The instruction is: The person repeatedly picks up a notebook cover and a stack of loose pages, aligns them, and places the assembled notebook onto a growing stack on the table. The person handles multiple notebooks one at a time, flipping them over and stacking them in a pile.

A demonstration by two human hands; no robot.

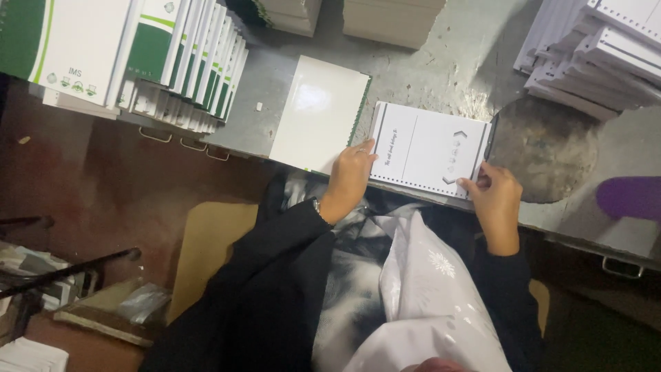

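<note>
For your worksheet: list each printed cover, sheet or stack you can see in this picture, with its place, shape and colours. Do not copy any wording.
Punched sheet: table edge, between both hands; white rectangle, grey marks.
Blank cover: beside it; glossy white, green edge.
Cover row: far corner, leaning; white and green.
White stacks: opposite corner; fanned, white.

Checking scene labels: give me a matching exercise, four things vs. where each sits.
Things:
1. punched white sheet
2. glossy white cover
3. green-and-white covers
4. purple object

Places:
a. far right edge of the view
b. fanned stack at upper left
c. between left hand and right hand
d. flat on the table, just left of the sheet

Pairs: 1-c, 2-d, 3-b, 4-a
</note>
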